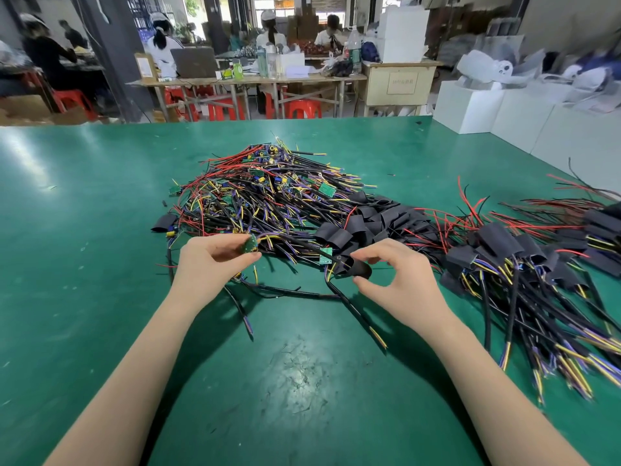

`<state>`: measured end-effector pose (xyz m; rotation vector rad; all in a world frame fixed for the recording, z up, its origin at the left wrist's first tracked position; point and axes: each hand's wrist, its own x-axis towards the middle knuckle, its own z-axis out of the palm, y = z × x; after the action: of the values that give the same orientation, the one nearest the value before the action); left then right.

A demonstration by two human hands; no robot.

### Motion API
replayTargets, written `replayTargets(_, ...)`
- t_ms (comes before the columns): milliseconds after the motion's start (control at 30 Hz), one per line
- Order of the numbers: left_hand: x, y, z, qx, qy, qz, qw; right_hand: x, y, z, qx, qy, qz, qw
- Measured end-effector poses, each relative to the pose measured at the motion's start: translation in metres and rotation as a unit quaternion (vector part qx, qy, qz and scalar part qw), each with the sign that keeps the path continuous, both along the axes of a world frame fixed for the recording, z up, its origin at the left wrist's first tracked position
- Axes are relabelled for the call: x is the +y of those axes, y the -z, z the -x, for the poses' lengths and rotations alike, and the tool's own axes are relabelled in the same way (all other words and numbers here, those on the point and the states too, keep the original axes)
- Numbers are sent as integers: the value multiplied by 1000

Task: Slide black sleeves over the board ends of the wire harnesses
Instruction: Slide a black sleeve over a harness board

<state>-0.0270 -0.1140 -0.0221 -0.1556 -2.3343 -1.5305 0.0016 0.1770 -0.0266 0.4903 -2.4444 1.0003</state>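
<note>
Green desk (100, 230) under workshop light, far edge running across the upper third, with trestle tables, red stools (302, 109) and seated workers beyond. White boxes (470, 105) lined along the right edge. Open green room at the left side and across the near middle, between the two forearms, scuffed and shiny in one patch.

Centre of the desk taken up by a heap of wire harnesses (262, 193), red, black, yellow and purple wires tangled with small green boards. Loose black sleeves (376, 216) piled just right of that heap. Further right, reaching toward the right edge, a second bundle of harnesses (524, 264) with sleeves already over the board ends, wire tails fanning toward the near right corner.

Left hand (208, 260) at the near edge of the heap, thumb and fingers pinching a green board (250, 244), wires trailing off it into the heap. Right hand (396, 274) near the sleeve pile, thumb and forefinger curled around a single black sleeve (356, 269), held open-mouthed just off the desk. Another green board (326, 256) lying just beside that sleeve, between the two hands. Black cables trailing from under both hands onto the bare near area.
</note>
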Motion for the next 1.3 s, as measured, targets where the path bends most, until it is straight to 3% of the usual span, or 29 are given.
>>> replayTargets(267,2,5,0,22,41,106,993,3,-7,-6,50,17,-43,998)
replayTargets(400,5,7,-1,11,102,130,986,5,-6,-7,63,57,-132,988)
replayTargets(500,11,4,-4,14,150,148,977,3,-6,-8,65,30,-156,985)
replayTargets(633,29,4,-12,31,193,145,970,-8,-6,-9,79,-35,-129,988)
replayTargets(867,50,9,-21,52,246,178,951,-16,-6,-14,17,-126,-55,990)
replayTargets(1100,50,9,-22,34,239,174,955,-17,-7,-13,-13,-150,-34,988)
replayTargets(1300,50,7,-22,78,235,222,943,-18,-7,-14,-28,-147,-7,989)
